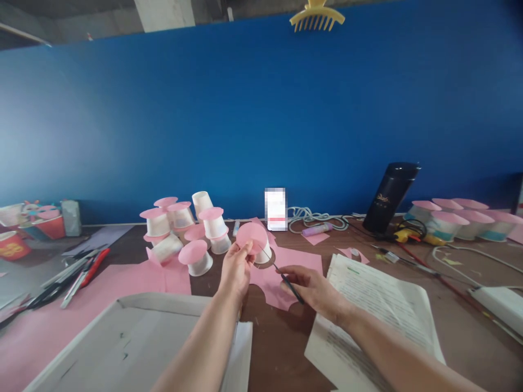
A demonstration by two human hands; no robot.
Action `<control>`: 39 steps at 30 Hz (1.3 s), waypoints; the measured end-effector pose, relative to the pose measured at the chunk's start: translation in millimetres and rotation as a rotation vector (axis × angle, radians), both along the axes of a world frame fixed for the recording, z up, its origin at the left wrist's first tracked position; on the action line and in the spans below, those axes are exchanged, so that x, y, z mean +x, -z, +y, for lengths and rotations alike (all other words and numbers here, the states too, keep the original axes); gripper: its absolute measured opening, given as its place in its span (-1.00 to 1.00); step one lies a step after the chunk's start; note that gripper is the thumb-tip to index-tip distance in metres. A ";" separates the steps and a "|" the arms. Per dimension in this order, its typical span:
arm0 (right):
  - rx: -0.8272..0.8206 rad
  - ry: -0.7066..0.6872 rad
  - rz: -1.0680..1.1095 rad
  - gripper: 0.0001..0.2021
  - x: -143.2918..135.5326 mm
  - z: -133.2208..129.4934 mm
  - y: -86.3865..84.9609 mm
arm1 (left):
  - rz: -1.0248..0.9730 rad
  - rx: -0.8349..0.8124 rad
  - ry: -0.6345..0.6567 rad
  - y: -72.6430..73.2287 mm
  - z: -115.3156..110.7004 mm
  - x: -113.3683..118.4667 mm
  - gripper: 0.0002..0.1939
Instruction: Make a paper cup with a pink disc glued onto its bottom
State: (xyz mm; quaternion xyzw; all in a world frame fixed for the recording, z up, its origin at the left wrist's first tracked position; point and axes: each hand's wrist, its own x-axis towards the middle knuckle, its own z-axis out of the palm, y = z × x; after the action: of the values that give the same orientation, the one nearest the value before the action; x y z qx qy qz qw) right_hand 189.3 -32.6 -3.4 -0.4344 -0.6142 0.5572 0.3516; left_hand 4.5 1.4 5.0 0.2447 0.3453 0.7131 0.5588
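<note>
My left hand point(239, 265) pinches the edge of a pink paper disc point(251, 235), held tilted above the table. Behind the disc a white paper cup point(265, 254) shows in part; whether the two touch I cannot tell. Closed around a slim dark-handled tool point(291, 286) is my right hand point(306, 283); the tool's thin tip points at the disc's lower right edge. Under both hands lies a pink paper sheet point(300, 264) with curved cutouts. Left of my hands, white cups point(214, 228) topped with pink discs stand grouped, some stacked and one lying over.
A grey-white tray point(163, 302) sits front left, and printed papers point(379, 305) lie front right. Cutting tools point(81, 277) rest on pink paper at left. A black bottle point(390, 198), cables point(318, 215), a purple tube point(316, 230) and more disc-topped cups point(449, 223) line the blue partition point(245, 120).
</note>
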 end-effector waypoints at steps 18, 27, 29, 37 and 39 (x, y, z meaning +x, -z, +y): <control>0.007 0.078 0.014 -0.51 -5.4 -0.9 0.0 | -0.002 -0.043 0.060 -2.1 -6.6 11.3 -0.70; 0.031 0.064 0.039 -0.51 -5.9 0.0 6.3 | -0.017 -0.043 0.067 -1.8 -7.9 13.9 -0.69; 0.035 0.069 0.041 -0.51 -5.9 0.0 6.4 | -0.024 -0.047 0.069 -0.9 -7.5 13.6 -0.70; 0.009 0.072 -0.027 -0.48 -4.6 -2.0 0.4 | -0.011 -0.057 0.063 0.0 -6.4 14.0 -0.68; 0.032 0.078 -0.047 -0.49 -4.4 -1.9 0.0 | -0.012 -0.061 0.061 -0.2 -6.1 14.1 -0.68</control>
State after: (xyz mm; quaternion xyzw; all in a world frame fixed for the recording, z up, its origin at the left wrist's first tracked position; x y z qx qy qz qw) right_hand 184.9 -34.5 -3.4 -0.4652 -0.6136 0.5230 0.3654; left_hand 18.6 -4.7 5.2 0.2336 0.3559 0.6863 0.5897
